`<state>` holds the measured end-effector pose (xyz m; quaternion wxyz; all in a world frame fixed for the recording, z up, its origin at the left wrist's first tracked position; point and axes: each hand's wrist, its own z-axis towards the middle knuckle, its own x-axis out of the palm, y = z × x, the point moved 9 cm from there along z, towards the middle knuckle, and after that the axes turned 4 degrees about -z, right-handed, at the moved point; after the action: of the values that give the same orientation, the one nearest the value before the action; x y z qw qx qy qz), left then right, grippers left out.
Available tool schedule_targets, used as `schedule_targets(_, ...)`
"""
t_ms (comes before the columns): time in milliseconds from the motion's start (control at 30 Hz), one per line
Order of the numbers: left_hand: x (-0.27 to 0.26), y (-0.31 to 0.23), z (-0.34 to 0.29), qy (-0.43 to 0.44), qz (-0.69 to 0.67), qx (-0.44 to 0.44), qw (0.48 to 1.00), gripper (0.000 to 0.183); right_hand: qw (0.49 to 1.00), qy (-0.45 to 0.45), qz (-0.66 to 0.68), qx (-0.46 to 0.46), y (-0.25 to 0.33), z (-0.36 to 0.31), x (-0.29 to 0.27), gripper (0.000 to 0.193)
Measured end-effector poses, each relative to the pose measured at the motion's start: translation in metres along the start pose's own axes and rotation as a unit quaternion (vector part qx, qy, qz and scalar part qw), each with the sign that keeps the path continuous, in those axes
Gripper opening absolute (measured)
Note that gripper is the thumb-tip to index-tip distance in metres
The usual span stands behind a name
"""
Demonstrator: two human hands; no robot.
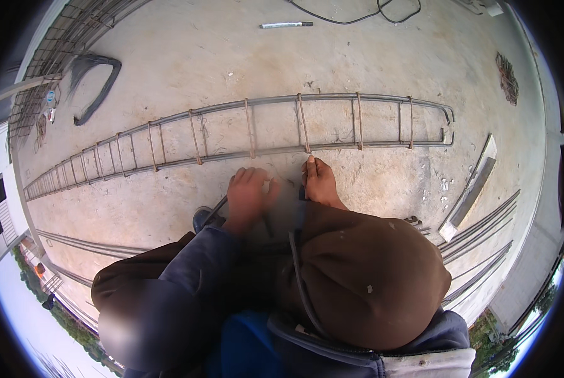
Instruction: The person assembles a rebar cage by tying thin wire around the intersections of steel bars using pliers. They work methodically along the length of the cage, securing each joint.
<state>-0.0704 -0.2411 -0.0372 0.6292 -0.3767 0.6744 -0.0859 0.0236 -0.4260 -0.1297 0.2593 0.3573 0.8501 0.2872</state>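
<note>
At the far left, a stack of steel mesh [74,39] lies on the concrete floor [187,57], with long thin rods [86,246] lower down, nearer the person. Just right of the mesh is a bent black strip [113,79]. A long ladder-like steel frame [303,123] lies on the floor, running from the left across to right of centre, in front of both hands. The left hand [250,192] is near its lower bar but apart from it, its fingers bent and the thumb standing off; blur hides whether they hold anything. Beyond the frame lies a marker pen [286,25]. The right hand [319,183] is at the lower bar, beside a crosspiece, with thumb and forefinger pressed together; what is between them cannot be told. Farther right are a black cable [357,20] at the top, a plank [474,189] and a bundle of wire [507,79].
</note>
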Motion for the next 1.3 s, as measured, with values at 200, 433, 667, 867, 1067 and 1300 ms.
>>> schedule_targets(200, 0.009, 0.051, -0.029, 0.07, 0.082, -0.234, 0.966, 0.073, 0.941, 0.062, -0.315, -0.108, 0.046, -0.026, -0.013, 0.042)
schedule_targets(433, 0.012, 0.093, -0.03, 0.117, -0.022, -0.313, 0.942, 0.063, 0.943, 0.132, -0.22, -0.212, 0.119, -0.062, -0.035, 0.027)
schedule_targets(667, -0.046, 0.026, -0.023, 0.228, -0.155, -0.221, 0.936, 0.036, 0.839, 0.422, -0.247, -0.24, 0.075, -0.069, 0.074, 0.062)
schedule_targets(867, -0.108, -0.067, 0.054, 0.142, -0.436, -0.116, 0.881, 0.034, 0.876, 0.398, -0.117, -0.245, 0.113, -0.076, 0.084, 0.053)
schedule_targets(1067, -0.093, -0.11, 0.118, 0.0, -0.615, 0.001, 0.789, 0.033, 0.93, 0.313, 0.062, -0.182, 0.154, -0.072, -0.022, 0.032)
schedule_targets(1300, 0.073, -0.046, -0.001, -0.011, -0.47, -0.27, 0.84, 0.034, 0.916, -0.073, -0.368, -0.141, 0.122, -0.143, -0.119, 0.04)
